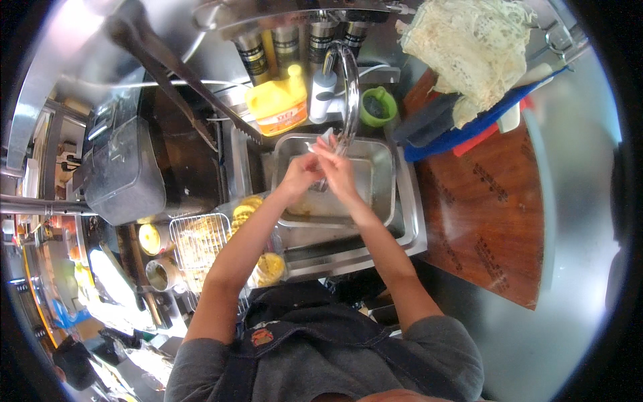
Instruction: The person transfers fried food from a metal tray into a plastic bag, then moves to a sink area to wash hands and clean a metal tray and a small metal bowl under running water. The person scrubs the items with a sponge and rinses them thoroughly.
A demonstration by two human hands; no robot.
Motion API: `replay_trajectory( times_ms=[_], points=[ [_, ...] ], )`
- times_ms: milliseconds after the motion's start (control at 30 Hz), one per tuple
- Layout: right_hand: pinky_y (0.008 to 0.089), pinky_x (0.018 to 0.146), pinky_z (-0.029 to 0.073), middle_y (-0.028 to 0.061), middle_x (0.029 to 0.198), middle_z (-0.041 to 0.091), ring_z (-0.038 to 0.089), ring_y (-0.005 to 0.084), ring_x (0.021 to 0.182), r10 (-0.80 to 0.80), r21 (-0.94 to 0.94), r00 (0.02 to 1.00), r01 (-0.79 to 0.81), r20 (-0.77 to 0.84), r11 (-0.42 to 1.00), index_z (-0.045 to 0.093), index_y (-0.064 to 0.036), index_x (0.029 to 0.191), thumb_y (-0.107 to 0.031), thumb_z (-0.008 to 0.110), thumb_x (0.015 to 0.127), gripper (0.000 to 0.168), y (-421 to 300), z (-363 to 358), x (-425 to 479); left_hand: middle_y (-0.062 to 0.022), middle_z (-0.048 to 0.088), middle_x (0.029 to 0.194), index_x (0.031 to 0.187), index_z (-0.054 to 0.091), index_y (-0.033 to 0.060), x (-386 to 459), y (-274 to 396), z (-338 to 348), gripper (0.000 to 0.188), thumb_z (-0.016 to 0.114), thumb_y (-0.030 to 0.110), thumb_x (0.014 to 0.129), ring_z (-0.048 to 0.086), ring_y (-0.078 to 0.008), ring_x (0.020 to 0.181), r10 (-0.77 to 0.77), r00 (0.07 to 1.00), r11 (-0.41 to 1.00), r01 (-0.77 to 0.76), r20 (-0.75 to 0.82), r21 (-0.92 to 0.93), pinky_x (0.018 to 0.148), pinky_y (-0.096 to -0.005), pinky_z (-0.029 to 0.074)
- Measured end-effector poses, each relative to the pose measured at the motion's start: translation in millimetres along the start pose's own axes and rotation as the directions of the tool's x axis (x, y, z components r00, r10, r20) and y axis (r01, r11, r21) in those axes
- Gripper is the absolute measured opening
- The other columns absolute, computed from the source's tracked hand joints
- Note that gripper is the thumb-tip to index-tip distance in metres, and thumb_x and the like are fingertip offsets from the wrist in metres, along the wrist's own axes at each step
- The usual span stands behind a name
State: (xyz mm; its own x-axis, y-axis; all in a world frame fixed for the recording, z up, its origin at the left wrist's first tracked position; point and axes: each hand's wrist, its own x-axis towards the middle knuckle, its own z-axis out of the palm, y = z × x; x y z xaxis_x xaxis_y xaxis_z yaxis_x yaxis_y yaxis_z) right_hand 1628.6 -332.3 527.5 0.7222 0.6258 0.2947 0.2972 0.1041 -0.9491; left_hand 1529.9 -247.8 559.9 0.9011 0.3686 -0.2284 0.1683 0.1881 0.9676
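My left hand (301, 173) and my right hand (339, 168) meet below the chrome faucet (350, 95), over a stainless steel pan (384, 186). The pan sits inside the metal sink (413, 201). A small thin white piece (327, 134) sticks out past the fingertips of my right hand, which holds it; whether it is cloth, paper or plastic is unclear. My left fingers curl against the right hand, and what they grip is hidden. Something clear and shiny, perhaps running water, shows just under the hands.
A yellow jug (277, 105), a white bottle (321, 95) and a green cup (378, 106) stand behind the sink. Dark tongs (176, 75) hang at upper left. A worn pale cloth (467, 50) hangs at upper right. A wire rack (200, 243) lies left, near yellow food pieces (269, 269).
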Motion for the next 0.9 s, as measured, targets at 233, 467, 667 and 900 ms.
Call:
replay_trajectory(
  times_ms=[233,467,667,900],
  points=[
    [0.0256,0.066,0.044,0.0027,0.095,0.062,0.057,0.0115,0.080,0.615,0.157,0.783,-0.622,0.094,0.767,0.064,-0.007,0.103,-0.017,0.044,0.086,0.028,-1,-40,32,0.0008,0.060,0.097,0.115,0.054,0.0009,-25,28,-5,0.033,0.055,0.000,0.082,0.052,-0.0081,0.088,-0.118,0.987,0.992,0.121,0.110,-0.023,0.080,-0.0239,0.042],
    [0.0232,0.071,0.045,0.0043,0.091,0.061,0.057,0.0126,0.079,0.310,0.268,0.895,-0.400,0.321,0.877,0.055,-0.004,0.116,-0.019,0.043,0.088,0.034,-28,-44,30,-0.0014,0.061,0.098,0.113,0.057,0.0036,-8,21,-35,0.030,0.055,0.018,0.087,0.054,-0.0099,0.090,-0.111,0.990,0.991,0.116,-0.082,0.061,0.086,-0.0251,0.040],
    [0.0325,0.065,0.043,0.0099,0.076,0.059,0.055,0.0176,0.071,0.267,-0.129,0.854,-0.234,0.447,0.964,0.054,0.002,0.107,-0.018,0.043,0.090,0.028,-38,-28,27,-0.0176,0.063,0.081,0.094,0.063,0.0018,13,29,-18,0.035,0.048,0.031,0.081,0.060,-0.0242,0.079,0.037,0.984,0.865,0.057,-0.177,0.499,0.074,-0.0334,0.044],
    [0.0310,0.065,0.043,0.0084,0.078,0.059,0.053,0.0156,0.072,0.157,-0.161,0.837,-0.083,0.524,0.983,0.052,0.001,0.097,-0.025,0.041,0.095,0.028,-20,-45,28,-0.0170,0.057,0.057,0.066,0.065,0.0012,15,53,8,0.057,0.052,0.055,0.079,0.057,-0.0271,0.056,0.122,0.864,0.837,0.175,-0.488,0.518,0.060,-0.0357,0.044]
  ],
)
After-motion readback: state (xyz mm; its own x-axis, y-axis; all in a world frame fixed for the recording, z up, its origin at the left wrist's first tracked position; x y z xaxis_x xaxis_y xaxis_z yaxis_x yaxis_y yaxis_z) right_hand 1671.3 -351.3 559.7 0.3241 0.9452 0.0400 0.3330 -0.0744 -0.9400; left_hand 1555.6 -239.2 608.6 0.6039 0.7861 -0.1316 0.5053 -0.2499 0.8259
